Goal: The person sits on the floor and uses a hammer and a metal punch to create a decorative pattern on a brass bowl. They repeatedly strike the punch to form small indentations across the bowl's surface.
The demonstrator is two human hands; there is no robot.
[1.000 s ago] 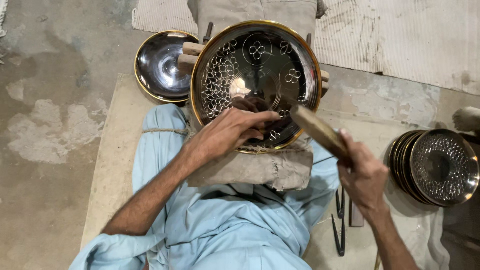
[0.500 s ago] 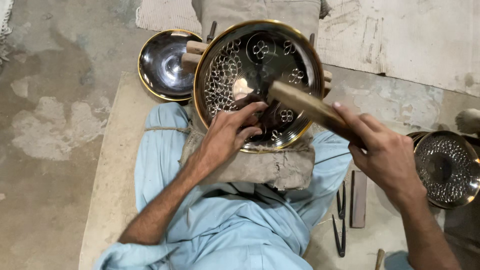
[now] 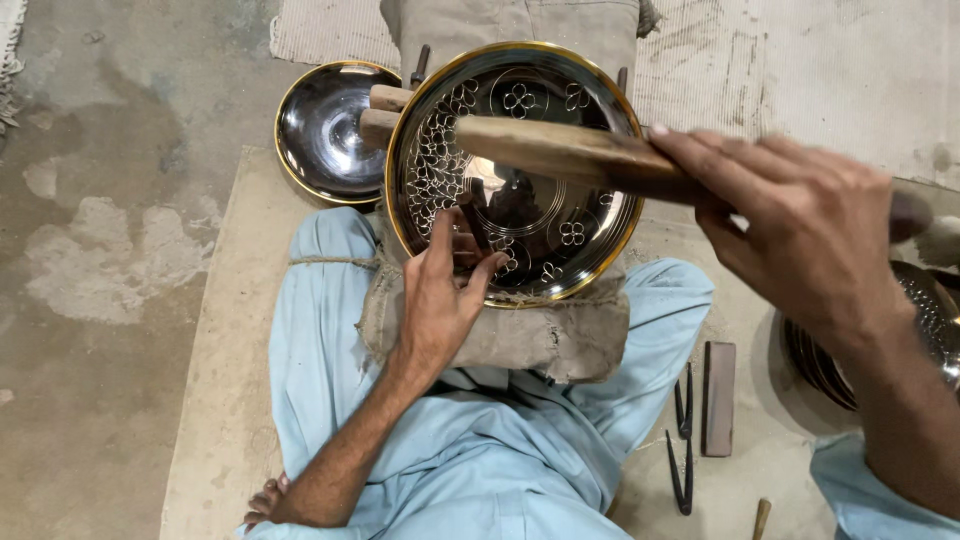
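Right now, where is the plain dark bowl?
In the head view the plain bowl lies on the floor at upper left, just left of the engraved plate, partly behind its rim and the two wooden pegs.

You see soft, even daylight with only faint shadows. Glare sits on the engraved dish at upper centre and on the plain bowl to its left. Your right hand and the wooden mallet look slightly blurred and oversized at right. The floor stays sharp.
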